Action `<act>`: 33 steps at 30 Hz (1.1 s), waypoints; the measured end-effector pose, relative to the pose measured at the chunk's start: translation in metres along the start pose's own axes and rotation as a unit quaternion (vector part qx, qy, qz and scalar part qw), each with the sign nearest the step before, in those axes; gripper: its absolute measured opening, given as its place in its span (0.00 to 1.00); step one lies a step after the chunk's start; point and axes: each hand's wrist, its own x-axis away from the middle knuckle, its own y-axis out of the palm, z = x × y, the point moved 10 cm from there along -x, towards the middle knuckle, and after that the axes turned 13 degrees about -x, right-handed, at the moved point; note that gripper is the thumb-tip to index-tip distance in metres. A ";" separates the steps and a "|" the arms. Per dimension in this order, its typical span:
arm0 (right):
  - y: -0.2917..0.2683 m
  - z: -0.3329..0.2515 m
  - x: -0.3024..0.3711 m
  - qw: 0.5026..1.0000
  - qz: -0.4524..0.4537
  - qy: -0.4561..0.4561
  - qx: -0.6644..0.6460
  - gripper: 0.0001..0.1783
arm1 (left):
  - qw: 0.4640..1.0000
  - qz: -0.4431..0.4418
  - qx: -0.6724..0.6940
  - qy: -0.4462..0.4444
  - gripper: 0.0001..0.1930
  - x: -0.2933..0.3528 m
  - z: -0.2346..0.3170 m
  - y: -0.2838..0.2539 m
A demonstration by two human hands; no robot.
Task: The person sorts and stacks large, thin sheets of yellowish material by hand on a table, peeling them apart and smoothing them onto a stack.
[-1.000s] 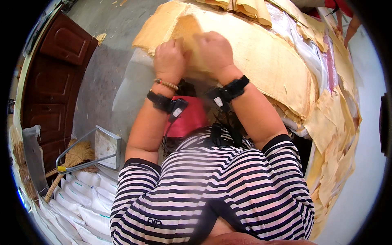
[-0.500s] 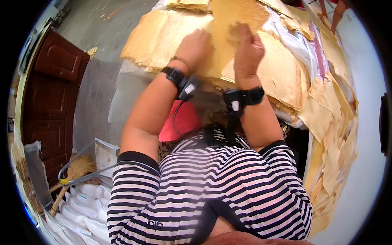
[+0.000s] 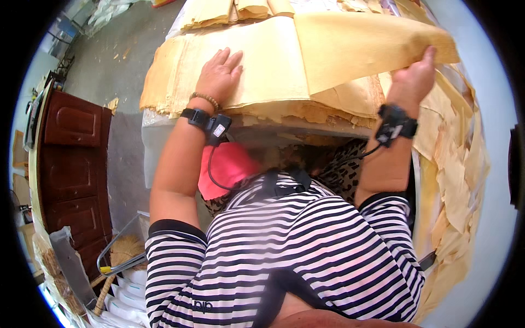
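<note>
A broad stack of thin, pale-yellow sheets [image 3: 262, 71], much like dried tofu skin, lies in front of me. Flat on its left part rests my left hand [image 3: 220, 74], fingers stretched out. At the right, my right hand [image 3: 418, 76] pinches the outer edge of one yellow sheet [image 3: 361, 46], thumb pressing near its corner. That sheet is raised and stretched to the right, with a fold line running down near the stack's middle. The stack's near edge is ragged and layered. Each wrist carries a black strap with a small device.
Folded yellow sheets [image 3: 254, 10] lie beyond the stack. Loose torn sheets [image 3: 451, 169] cover the right side. To the left stand a dark red-brown cabinet [image 3: 71, 158], a straw broom [image 3: 127, 249] and white sacks [image 3: 128, 295]. A pink cloth-like thing [image 3: 227, 169] is by my lap.
My right hand has swung far to the right, drawing the sheet's edge out with it. My left hand has shifted left and now lies flat with its fingers spread.
</note>
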 end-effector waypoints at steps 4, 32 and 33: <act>0.007 -0.046 -0.081 0.992 -0.114 -0.048 0.012 0.25 | 1.000 0.000 -0.006 -0.014 0.23 0.001 -0.003 -0.004; -0.144 -0.165 -0.264 0.982 0.038 -0.039 0.181 0.23 | 0.979 -0.102 -0.089 0.156 0.31 -0.033 0.153 0.015; -0.137 -0.187 -0.262 0.981 0.068 -0.061 0.171 0.23 | 0.977 -0.110 -0.094 0.158 0.31 -0.034 0.153 0.015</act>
